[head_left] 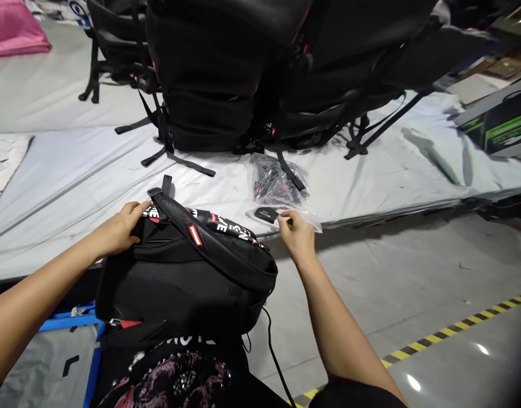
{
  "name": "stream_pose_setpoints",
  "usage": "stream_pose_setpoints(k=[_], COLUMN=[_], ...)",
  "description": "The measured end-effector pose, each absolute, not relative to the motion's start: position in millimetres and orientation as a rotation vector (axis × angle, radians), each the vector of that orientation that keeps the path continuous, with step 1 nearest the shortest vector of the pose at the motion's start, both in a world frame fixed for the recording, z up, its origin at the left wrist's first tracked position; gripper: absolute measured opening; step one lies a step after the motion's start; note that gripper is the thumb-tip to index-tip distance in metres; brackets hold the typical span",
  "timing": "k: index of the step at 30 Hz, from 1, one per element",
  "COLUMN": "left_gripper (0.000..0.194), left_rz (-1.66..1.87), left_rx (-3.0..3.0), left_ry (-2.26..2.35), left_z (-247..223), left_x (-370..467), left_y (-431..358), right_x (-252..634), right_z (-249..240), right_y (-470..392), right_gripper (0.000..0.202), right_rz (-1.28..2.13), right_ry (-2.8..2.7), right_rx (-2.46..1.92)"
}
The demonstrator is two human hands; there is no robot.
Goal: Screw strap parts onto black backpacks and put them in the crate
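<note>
A black bag [179, 277] with a wide strap, a red label and white lettering lies on its side in front of my body. My left hand [122, 229] grips its upper left edge, fingers bent over the lettered band. At the table's edge, beyond the bag's right end, my right hand [298, 235] pinches at a small black tag [266, 214] lying on a clear plastic bag; whether the fingertips hold the tag or the plastic is hard to tell. Just behind is a clear packet [277, 181] with dark and red contents.
Several black backpacks [205, 73] stand along the back of the white-covered table [213, 190], straps hanging forward. Pink cloth [16, 28] lies at the far left. A blue-framed crate [93, 368] is at lower left. A black cord [274, 351] hangs beside the bag; striped tape [434, 338] marks the floor.
</note>
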State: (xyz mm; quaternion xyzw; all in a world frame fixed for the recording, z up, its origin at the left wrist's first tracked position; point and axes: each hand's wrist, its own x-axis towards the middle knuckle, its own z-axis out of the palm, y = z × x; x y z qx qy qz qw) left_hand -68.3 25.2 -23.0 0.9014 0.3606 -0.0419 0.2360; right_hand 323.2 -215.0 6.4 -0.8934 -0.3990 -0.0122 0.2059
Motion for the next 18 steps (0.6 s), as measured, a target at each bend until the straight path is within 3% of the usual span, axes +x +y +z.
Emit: stream_pose_setpoints(k=[7, 18], left_gripper=[0.096, 0.091], left_rz=[-0.083, -0.069], left_rx=[2.453, 2.458], left_ry=[1.021, 1.034], left_z=[-20.2, -13.9], left_x=[-67.0, -64.8], left_y=[19.3, 14.5], right_x=[366.7, 384.4], right_z=[-25.3, -16.3], right_y=[-172.1, -173.2], right_gripper=[0.046, 0.023], right_rz=[0.201, 0.208], right_ry=[-1.101, -0.676], right_rx=[-2.723, -2.596])
